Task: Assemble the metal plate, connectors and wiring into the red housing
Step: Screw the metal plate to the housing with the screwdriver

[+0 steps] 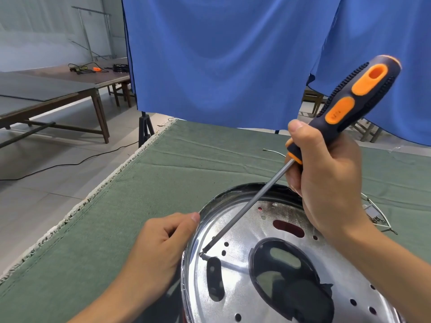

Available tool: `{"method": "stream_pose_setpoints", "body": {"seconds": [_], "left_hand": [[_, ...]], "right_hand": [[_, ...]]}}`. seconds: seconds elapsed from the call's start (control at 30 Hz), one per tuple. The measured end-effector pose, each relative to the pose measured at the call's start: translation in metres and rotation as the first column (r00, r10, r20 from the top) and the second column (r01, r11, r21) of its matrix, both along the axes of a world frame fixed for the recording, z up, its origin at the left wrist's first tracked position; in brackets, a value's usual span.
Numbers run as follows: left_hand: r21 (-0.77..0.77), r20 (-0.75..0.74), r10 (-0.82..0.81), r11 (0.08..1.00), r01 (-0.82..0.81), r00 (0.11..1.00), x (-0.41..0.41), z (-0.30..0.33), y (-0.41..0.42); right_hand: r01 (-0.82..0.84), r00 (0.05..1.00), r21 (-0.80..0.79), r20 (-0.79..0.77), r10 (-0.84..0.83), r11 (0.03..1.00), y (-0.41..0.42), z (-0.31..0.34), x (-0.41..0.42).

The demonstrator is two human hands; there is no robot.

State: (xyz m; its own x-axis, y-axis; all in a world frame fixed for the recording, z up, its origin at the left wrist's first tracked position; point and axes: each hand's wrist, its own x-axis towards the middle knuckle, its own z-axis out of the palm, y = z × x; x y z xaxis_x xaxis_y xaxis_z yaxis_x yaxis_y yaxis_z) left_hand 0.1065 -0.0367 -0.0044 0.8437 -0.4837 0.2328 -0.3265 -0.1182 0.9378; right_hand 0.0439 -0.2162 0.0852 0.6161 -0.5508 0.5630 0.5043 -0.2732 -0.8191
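Metal plate lies on the green cloth, red visible through its slots. My right hand grips the screwdriver, tip on a screw; my left hand, fingers curled, touches the plate's rim with its thumb

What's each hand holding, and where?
The right hand grips the screwdriver at the handle's lower end. The left hand holds nothing; it rests against the metal plate's rim.
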Motion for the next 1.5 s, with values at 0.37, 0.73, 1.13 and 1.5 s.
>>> {"method": "stream_pose_setpoints", "body": {"seconds": [0.37, 0.73, 1.13, 1.5], "left_hand": [[-0.005, -0.014, -0.005, 1.0, 0.005, 1.0, 0.0, 0.001, -0.001], [-0.011, 0.014, -0.001, 1.0, 0.001, 1.0, 0.0, 0.0, -0.001], [-0.037, 0.029, -0.043, 0.998, 0.044, 0.999, 0.005, -0.007, 0.0], [-0.031, -0.016, -0.079, 0.996, 0.078, 0.997, 0.008, -0.009, -0.001]], "right_hand": [[0.041, 0.998, -0.245, -0.032, -0.05, 0.969, 0.011, 0.014, 0.0], [0.049, 0.987, -0.419, -0.12, -0.108, 0.906, 0.026, 0.03, 0.004], [-0.189, 0.906, -0.468, -0.421, -0.03, 0.863, 0.04, 0.059, 0.011], [-0.252, 0.908, -0.293, -0.401, 0.12, 0.922, 0.058, 0.066, -0.007]]}}
